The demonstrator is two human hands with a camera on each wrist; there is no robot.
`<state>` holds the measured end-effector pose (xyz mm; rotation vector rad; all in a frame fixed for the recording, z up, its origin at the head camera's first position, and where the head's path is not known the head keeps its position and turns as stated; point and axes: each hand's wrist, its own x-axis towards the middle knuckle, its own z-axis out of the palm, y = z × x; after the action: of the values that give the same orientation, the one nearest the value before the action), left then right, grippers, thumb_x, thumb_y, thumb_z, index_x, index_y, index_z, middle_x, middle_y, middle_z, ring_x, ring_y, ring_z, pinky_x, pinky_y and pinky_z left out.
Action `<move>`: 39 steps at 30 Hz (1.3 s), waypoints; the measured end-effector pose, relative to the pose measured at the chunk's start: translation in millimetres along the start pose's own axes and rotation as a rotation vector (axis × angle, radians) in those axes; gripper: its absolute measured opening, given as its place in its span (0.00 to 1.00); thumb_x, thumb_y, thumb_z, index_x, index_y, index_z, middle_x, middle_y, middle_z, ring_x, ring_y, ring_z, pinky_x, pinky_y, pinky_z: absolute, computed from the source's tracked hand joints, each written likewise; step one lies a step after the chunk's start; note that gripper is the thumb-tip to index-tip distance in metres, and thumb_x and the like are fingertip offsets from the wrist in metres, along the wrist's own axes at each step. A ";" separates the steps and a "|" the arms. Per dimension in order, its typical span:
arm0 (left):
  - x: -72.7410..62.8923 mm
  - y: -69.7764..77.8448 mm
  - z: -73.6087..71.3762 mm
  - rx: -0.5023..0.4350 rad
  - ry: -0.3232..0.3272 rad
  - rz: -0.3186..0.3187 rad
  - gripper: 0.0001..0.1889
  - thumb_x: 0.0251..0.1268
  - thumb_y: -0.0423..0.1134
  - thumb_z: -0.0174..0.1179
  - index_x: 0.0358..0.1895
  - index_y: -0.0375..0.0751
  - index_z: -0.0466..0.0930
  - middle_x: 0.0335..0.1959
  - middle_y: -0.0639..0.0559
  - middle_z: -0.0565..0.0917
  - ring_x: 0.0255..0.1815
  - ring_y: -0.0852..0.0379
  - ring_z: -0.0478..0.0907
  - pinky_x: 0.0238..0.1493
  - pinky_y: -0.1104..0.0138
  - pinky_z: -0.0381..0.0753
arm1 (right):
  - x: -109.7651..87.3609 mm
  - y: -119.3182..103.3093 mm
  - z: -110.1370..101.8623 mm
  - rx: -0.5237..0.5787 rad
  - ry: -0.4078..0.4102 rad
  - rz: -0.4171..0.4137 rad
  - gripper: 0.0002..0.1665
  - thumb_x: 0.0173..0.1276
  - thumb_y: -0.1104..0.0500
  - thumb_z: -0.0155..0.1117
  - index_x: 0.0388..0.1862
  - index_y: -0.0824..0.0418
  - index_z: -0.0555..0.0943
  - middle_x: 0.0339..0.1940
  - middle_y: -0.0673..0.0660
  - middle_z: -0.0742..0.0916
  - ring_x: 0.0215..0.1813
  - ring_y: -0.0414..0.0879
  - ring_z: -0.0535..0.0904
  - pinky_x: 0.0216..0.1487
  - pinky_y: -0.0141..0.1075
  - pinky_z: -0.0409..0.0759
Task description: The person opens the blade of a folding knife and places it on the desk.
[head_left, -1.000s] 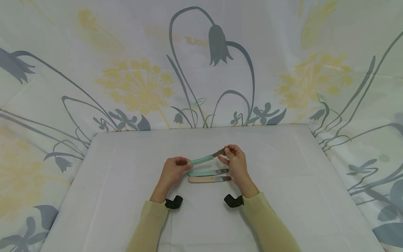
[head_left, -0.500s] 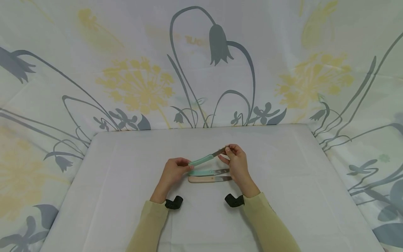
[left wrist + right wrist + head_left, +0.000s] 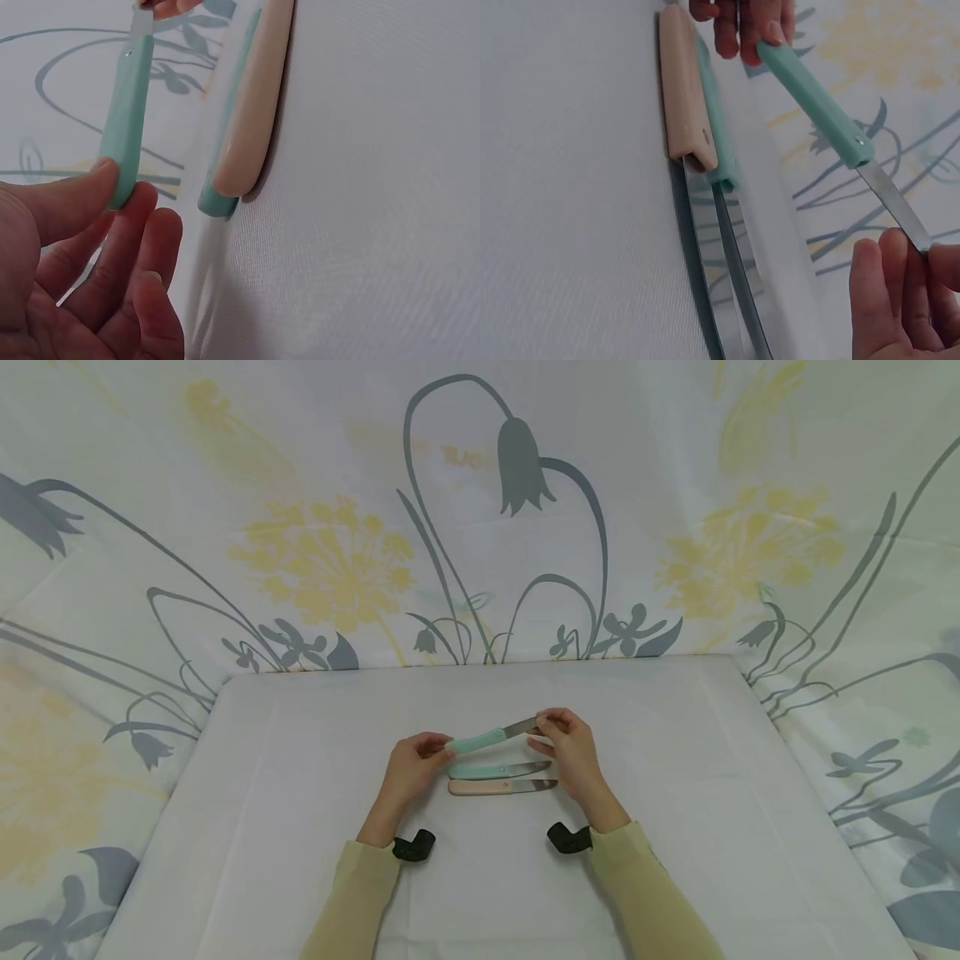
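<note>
Both hands hold one mint-green-handled knife (image 3: 477, 742) above the table. The left hand (image 3: 410, 770) pinches the end of its handle between thumb and fingers, as the left wrist view shows too. At the blade tip, the thumb and fingers of the right hand (image 3: 572, 760) pinch the metal. Just nearer the wearer lie a second mint-green-handled knife (image 3: 480, 772) and a beige-handled knife (image 3: 480, 787), side by side with blades to the right. In the right wrist view, the held blade (image 3: 894, 204) slants down to the right hand, its tip hidden by the fingers.
A white cloth covers the table (image 3: 480, 893). Behind it and at both sides hangs a curtain (image 3: 465, 527) with grey and yellow flowers. Black wrist camera mounts (image 3: 415, 845) stick out from the cuffs of the yellow-green sleeves (image 3: 356, 893).
The right hand has shifted slightly right and toward the wearer, and the held knife now slants less steeply. The lying knives stay put, with more of their blade tips showing.
</note>
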<state>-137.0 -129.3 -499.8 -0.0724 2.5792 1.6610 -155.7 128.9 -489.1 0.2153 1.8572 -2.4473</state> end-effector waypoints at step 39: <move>1.4 -7.3 3.7 0.206 0.011 -0.039 0.06 0.64 0.41 0.68 0.40 0.45 0.89 0.32 0.55 0.85 0.35 0.57 0.79 0.42 0.60 0.76 | -0.2 6.7 -29.2 -1.017 -0.060 -0.089 0.06 0.65 0.61 0.70 0.39 0.61 0.89 0.39 0.56 0.88 0.43 0.51 0.81 0.47 0.47 0.77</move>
<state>-137.7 -128.9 -508.1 -0.1202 2.7215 1.3772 -152.4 155.2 -503.1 -0.0075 2.7938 -1.2301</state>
